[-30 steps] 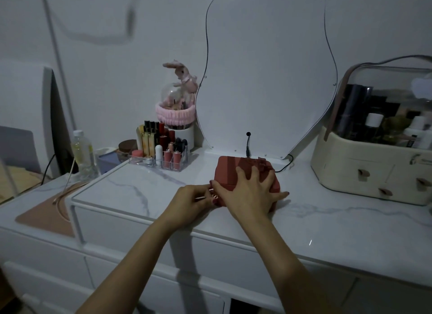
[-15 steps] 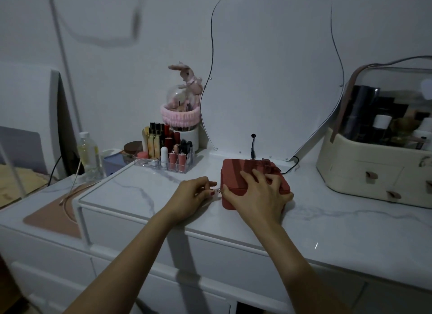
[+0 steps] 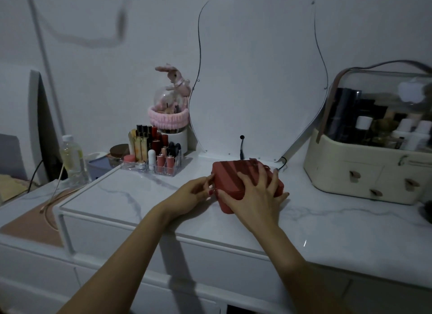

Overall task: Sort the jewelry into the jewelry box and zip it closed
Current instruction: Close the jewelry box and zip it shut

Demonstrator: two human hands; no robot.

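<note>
1. While the fingers of the left hand [image 3: 190,194] pinch together at the left edge of the jewelry box [image 3: 230,177], just left of frame centre, whatever small part they grip there is too tiny to make out
2. The right hand [image 3: 253,192] lies flat on the box lid, fingers spread and released, pressing down with the thumb along the near left side
3. The jewelry box is red, lid down, sitting on the marble-patterned table top [image 3: 140,197] at the centre of the frame; whether its zip is fully run cannot be told
4. Just behind the box stands a curvy-edged mirror [image 3: 257,68], with a short black cable plug [image 3: 242,146] at its base
5. Left of centre, a clear lipstick organizer [image 3: 159,157] holds upright tubes, and behind it a pink plush bunny [image 3: 174,77] sits above a dome
6. At the far left a plastic bottle [image 3: 71,159] stands upright
7. At the right edge sits a cream cosmetics case [image 3: 364,171] with a clear lid
</note>
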